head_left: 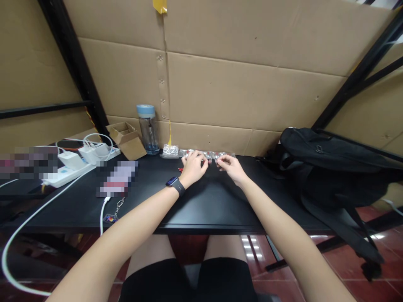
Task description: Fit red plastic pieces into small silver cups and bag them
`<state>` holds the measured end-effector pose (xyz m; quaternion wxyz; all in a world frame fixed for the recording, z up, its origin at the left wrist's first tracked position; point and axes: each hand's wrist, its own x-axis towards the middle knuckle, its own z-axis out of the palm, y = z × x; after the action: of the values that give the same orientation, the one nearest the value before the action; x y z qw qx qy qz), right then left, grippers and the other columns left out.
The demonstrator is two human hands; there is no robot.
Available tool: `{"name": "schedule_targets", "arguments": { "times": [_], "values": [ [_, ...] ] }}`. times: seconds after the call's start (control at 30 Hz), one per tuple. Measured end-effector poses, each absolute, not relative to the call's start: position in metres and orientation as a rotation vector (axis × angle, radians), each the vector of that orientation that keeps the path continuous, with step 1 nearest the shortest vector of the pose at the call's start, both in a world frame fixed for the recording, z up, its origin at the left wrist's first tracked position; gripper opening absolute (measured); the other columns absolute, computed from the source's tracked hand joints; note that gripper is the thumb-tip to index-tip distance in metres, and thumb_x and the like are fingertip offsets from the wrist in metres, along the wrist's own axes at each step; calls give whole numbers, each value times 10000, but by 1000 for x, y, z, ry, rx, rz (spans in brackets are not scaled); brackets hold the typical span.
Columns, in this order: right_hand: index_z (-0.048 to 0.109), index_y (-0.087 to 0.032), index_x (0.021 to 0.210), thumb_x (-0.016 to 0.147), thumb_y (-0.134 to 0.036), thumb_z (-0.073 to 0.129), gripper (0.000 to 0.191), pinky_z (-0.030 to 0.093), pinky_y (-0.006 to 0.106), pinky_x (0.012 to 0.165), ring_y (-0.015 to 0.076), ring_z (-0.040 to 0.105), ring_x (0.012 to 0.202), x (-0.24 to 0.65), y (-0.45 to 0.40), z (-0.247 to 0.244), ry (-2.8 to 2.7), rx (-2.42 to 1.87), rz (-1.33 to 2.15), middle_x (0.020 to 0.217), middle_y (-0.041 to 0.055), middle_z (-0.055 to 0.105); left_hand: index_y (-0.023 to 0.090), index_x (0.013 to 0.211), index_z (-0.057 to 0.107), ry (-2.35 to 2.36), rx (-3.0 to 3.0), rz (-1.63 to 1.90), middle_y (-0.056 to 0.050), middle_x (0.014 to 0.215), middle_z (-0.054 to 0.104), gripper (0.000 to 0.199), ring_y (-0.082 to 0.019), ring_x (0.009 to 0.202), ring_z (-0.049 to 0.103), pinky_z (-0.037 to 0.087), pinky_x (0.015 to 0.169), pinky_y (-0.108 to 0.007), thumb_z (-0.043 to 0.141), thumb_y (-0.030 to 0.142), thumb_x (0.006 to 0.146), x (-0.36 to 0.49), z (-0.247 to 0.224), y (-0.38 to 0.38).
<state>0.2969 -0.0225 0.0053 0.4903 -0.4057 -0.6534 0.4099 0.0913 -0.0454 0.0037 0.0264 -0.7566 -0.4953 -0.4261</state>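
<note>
My left hand [193,167], with a dark watch [175,184] on its wrist, is over the back middle of the black table [217,205]. Its thumb and forefinger are pinched together at a tiny dark piece too small to name. Close by on the right, my right hand [232,168] also has its fingertips closed, on a small thin item I cannot make out. A narrow gap separates the two hands. Behind them lies a row of clear, shiny plastic packets [225,154] with red bits inside, partly hidden by my fingers. Something small and red [180,169] shows beside my left hand.
A foil-like packet [170,151], a bottle with a blue lid [148,130] and an open cardboard box [127,140] stand at the back left. Nearer are a blurred phone [119,179], a keychain [111,217] and a white power strip [67,174]. At right lies a black backpack [333,167].
</note>
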Motion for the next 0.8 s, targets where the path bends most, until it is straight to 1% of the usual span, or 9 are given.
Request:
{"name": "schedule_targets", "arguments": {
  "times": [0.27, 0.6, 0.7, 0.77, 0.8],
  "values": [
    [649, -201, 890, 739, -518, 807, 385, 528, 248, 695, 172, 650, 901, 283, -25, -2, -1462, -920, 1093, 887, 21, 677, 230, 855, 699, -1631, -2317, -1359, -44, 1125, 665, 165, -243, 1119, 554, 345, 898, -406, 599, 313, 955, 95, 7, -49],
    [625, -213, 913, 798, -510, 767, 349, 542, 233, 719, 160, 632, 946, 277, -26, -10, -1498, -871, 1134, 943, 13, 652, 229, 865, 701, -1670, -2319, -1349, -46, 1125, 674, 192, -246, 1123, 560, 336, 875, -401, 582, 338, 970, 97, 4, -48],
    [627, -212, 910, 784, -513, 781, 361, 560, 242, 737, 157, 643, 956, 277, -27, -10, -1485, -860, 1163, 1061, 29, 668, 232, 865, 703, -1658, -2319, -1351, -41, 1118, 677, 189, -242, 1119, 559, 330, 873, -402, 578, 332, 966, 98, 2, -47],
    [628, -202, 882, 772, -494, 800, 356, 577, 254, 762, 149, 658, 954, 276, -28, -9, -1463, -839, 1184, 1167, 41, 657, 232, 857, 706, -1661, -2329, -1337, -41, 1117, 676, 185, -243, 1123, 553, 329, 880, -405, 580, 324, 958, 98, 2, -47],
    [626, -197, 866, 768, -479, 809, 351, 584, 259, 770, 145, 669, 941, 276, -29, -8, -1456, -829, 1199, 1190, 44, 654, 232, 849, 708, -1664, -2339, -1324, -42, 1116, 674, 186, -246, 1128, 548, 329, 885, -408, 582, 320, 953, 98, 2, -48]
  ]
}}
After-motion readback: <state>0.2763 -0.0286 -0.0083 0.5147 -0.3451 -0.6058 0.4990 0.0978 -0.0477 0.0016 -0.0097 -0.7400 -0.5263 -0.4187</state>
